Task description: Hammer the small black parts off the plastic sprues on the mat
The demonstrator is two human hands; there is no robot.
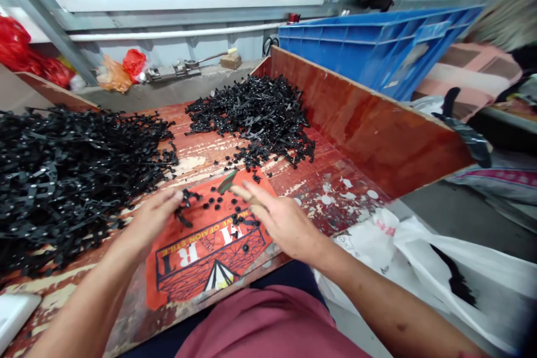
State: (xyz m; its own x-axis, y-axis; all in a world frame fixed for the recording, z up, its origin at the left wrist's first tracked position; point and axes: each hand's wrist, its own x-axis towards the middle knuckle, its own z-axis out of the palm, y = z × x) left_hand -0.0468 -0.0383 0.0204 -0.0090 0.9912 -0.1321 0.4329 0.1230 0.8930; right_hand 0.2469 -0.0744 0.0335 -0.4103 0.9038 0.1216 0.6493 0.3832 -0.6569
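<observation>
Red printed sheet [153, 286] lay ctr, big letters incl. "R" & "T", smaller "STILE", rest too blurred. L hand [159, 212], over its 10 o'clock edge, had fingers nearly closed on a few blk parts [191, 198]; R hand [285, 224], at 2, part-curled on a greenish blade-like tool [227, 182]. Blk caps [218, 207] sat between. L pile [62, 173] stood at 10, far pile [260, 109] at 12; side board [369, 128] & blue crate [335, 50] walled off 1–2; white bag [377, 240] at 4.

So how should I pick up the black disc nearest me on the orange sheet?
Probably pinch the disc by its round rim, thumb and fingertip, coming from above on your side: it's small, and the other discs lie beyond it.
</observation>
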